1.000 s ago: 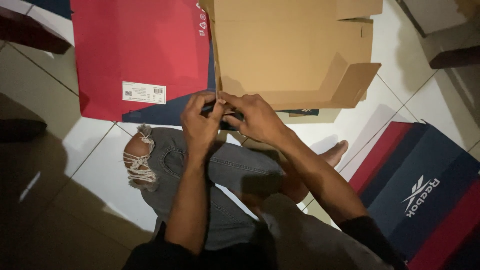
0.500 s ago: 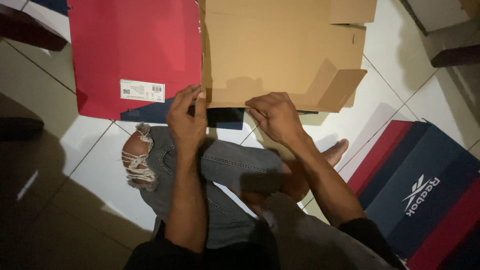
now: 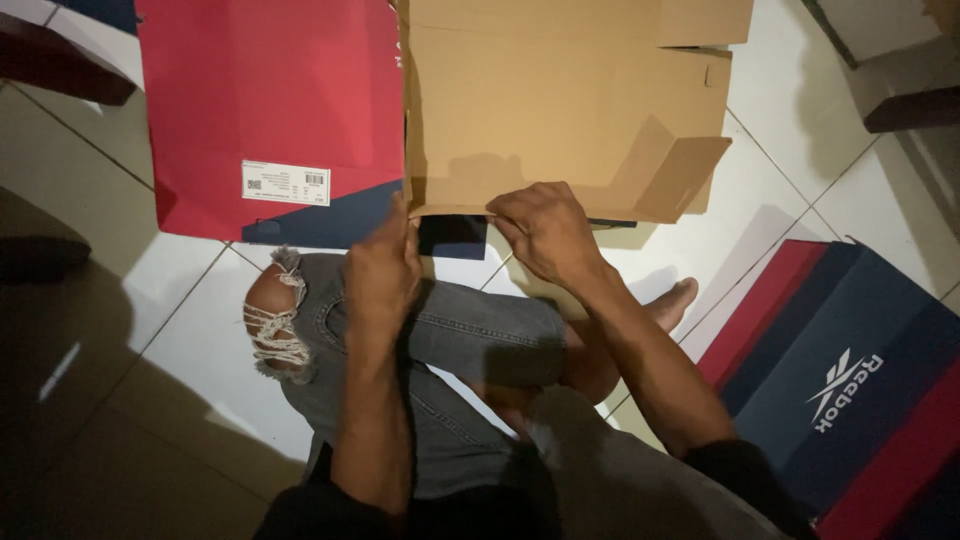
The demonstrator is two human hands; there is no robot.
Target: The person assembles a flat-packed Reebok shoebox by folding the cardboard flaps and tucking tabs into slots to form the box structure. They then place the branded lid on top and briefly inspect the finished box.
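Two hands work the near edge of an unfolded shoebox blank (image 3: 560, 110) lying flat on the white tiled floor (image 3: 790, 190), and I read them from left to right. My left hand (image 3: 382, 270) pinches the blank at the seam where its red printed panel (image 3: 270, 100) meets the plain brown cardboard. My right hand (image 3: 545, 232) curls its fingertips over the brown flap's lower edge. Farther right lies a closed navy and red shoebox (image 3: 850, 380).

pale tiled floor (image 3: 180, 330) (dark grout lines), dim light, heavy shadow at lower left, dark furniture edge (image 3: 60, 75) upper left.
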